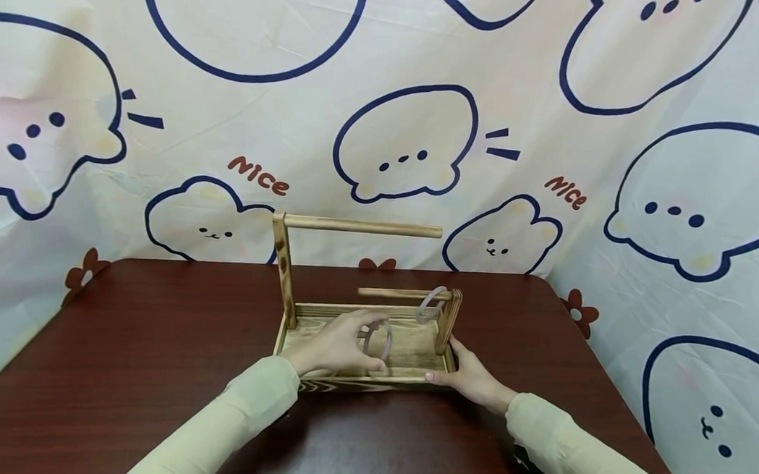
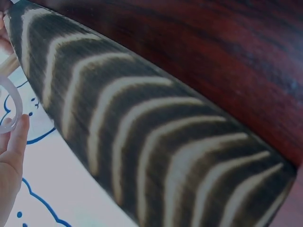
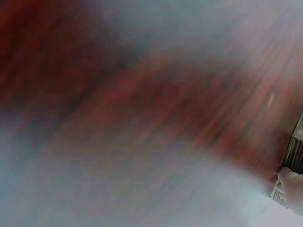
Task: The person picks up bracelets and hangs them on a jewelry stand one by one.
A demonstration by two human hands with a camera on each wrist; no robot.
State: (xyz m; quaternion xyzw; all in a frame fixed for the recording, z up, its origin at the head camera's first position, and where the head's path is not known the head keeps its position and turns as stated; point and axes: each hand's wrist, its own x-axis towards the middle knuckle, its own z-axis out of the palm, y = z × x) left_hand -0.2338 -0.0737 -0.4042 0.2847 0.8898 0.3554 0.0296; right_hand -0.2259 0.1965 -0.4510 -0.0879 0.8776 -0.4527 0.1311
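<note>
A wooden jewelry stand [image 1: 357, 388] with a shallow tray base rests on the table. From its left post [image 1: 283, 267] a long rod [image 1: 367, 227] runs right; from the shorter right post [image 1: 449, 321] a lower rod [image 1: 389, 293] points left. One pale translucent bangle [image 1: 422, 313] hangs on the lower rod, close to that post. Above the tray, my left hand [image 1: 340, 342] pinches another bangle [image 1: 389, 341] between thumb and fingers, also seen as a bangle [image 2: 18, 101] in the left wrist view. My right hand [image 1: 478, 381] grips the tray's front right corner, thumb on the front.
The stand sits on a dark red-brown wooden table [image 1: 151, 339]. Behind and beside the table hangs a pale cloth [image 1: 308, 131] with blue cartoon outlines. Striped grain on the stand's front wall [image 2: 142, 127] fills much of the left wrist view.
</note>
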